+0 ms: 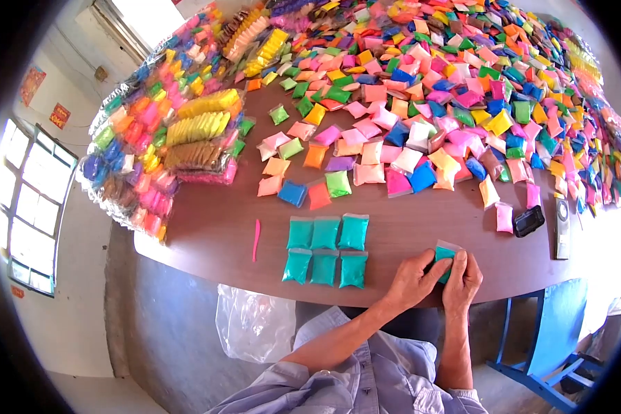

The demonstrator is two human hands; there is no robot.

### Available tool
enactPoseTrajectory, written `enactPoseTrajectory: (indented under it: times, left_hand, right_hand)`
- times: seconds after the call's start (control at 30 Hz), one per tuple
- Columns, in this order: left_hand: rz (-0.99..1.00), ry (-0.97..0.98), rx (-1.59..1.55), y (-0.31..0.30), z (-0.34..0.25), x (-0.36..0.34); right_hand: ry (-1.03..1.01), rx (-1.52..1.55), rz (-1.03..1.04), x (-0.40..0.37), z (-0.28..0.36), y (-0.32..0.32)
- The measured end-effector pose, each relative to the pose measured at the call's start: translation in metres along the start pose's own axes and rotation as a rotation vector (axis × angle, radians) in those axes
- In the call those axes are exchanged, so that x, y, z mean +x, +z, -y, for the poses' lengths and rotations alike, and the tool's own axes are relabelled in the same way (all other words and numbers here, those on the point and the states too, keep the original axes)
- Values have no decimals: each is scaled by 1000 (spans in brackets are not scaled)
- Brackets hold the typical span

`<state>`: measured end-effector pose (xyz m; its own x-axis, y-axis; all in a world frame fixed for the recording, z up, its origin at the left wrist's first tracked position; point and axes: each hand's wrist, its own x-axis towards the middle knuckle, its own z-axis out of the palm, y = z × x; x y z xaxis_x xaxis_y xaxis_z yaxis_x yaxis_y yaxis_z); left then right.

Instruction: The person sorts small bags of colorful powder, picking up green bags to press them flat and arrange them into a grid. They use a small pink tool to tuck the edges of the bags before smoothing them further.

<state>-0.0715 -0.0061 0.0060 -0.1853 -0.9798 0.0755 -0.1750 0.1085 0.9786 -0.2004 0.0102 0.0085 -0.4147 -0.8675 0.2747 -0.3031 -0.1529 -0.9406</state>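
Observation:
Near the table's front edge, my left hand [414,279] and my right hand [461,281] are closed on one small teal packet [444,254] from either side. Its clear upper strip points away from me, and my fingers cover part of the packet. To the left of my hands, several similar teal packets lie flat in two neat rows, among them a front-row packet [353,269] and a back-row packet [325,233]. A thin pink stick [257,240] lies left of these rows.
A large heap of multicoloured packets [421,90] covers the back of the brown table [207,228]. Bagged bundles [203,127] are piled at the left. A black tray [529,221] and a grey strip-shaped object [562,228] lie right. A clear plastic bag [252,324] hangs below the front edge.

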Motion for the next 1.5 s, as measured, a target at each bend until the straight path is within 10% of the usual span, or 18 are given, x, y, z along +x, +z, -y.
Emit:
enactPoseTrajectory:
  times: [1.5]
  left_hand:
    - [53,-60,-112,-6,-1,-4]
  right_hand:
    - [30,111,49,-3,-1,-8]
